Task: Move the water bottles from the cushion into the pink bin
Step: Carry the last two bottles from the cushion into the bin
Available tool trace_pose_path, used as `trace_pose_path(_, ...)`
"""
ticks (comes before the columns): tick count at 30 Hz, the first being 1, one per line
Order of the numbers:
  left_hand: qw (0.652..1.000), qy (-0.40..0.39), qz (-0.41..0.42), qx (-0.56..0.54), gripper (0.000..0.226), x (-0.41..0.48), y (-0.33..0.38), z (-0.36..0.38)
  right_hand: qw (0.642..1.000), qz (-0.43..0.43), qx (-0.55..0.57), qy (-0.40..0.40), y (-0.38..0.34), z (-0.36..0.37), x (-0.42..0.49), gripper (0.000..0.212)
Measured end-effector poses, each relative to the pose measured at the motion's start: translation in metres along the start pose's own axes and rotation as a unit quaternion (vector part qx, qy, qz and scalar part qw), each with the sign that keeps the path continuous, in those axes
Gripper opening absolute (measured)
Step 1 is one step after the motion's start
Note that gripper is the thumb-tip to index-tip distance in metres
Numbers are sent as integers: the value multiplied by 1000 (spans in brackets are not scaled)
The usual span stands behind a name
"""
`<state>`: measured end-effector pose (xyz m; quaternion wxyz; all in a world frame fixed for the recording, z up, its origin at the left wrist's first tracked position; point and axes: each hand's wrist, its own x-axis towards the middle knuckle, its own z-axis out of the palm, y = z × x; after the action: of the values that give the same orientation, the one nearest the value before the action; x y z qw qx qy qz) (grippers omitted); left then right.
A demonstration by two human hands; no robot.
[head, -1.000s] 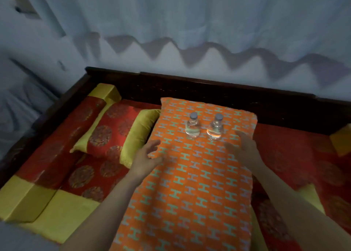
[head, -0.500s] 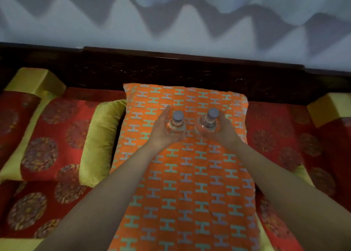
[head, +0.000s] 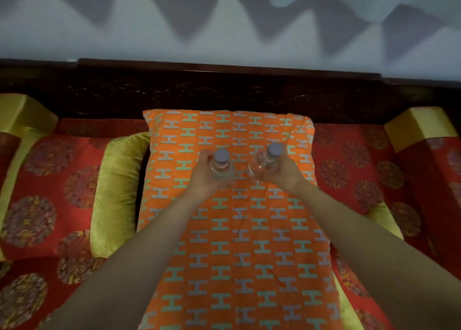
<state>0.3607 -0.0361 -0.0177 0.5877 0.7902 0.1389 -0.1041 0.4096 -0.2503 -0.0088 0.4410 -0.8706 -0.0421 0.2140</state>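
Two small clear water bottles with grey caps stand side by side over the far half of an orange cushion [head: 237,230] patterned with teal and white H shapes. My left hand [head: 203,177] grips the left bottle [head: 222,166] from its left side. My right hand [head: 284,173] grips the right bottle [head: 268,158] from its right side, and that bottle leans slightly. I cannot tell whether the bottles still touch the cushion. No pink bin is in view.
The cushion lies on a red and gold patterned bench seat [head: 354,170] with a dark wooden backrest [head: 224,90]. A gold-edged red pillow [head: 119,192] lies left of the cushion. Yellow bolsters [head: 421,126] sit at both far ends. A pale curtain hangs behind.
Both hands reached forward from the near part of the cushion and closed round the two bottles. My view moved closer and tilted down over the bench.
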Motion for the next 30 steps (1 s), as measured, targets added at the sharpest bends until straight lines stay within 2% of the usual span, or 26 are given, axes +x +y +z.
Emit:
trace_pose_path(4, 998, 14, -24, -57, 71, -17, -2, -8, 994, 33, 89, 51, -2, -5, -24, 78)
trace_pose_path(10, 994, 31, -38, -96, 72, -57, 0, -9, 985, 42, 127, 107, 5, -15, -76, 59)
trace_pose_path(13, 996, 7, -8, -91, 45, -74, 13, 5, 978, 34, 156, 135, 9, -27, -108, 60)
trace_pose_path(19, 996, -37, 53, -61, 38, -105, 61, 28, 946, 17, 211, 245, 22, -67, -177, 38)
trace_pose_path(21, 994, -63, 76, -45, 37, -121, 82, 45, 931, 17, 220, 290, 34, -84, -209, 33)
trace_pose_path(24, 990, -96, 98, -40, 47, -153, 109, 81, 905, 21, 233, 355, 54, -116, -266, 32)
trace_pose_path(28, 983, -113, 139, -32, 25, -201, 143, 147, 889, 19, 236, 392, 83, -162, -352, 28)
trace_pose_path(30, 981, -130, 142, -33, 23, -231, 156, 194, 881, 18, 230, 414, 103, -190, -403, 26)
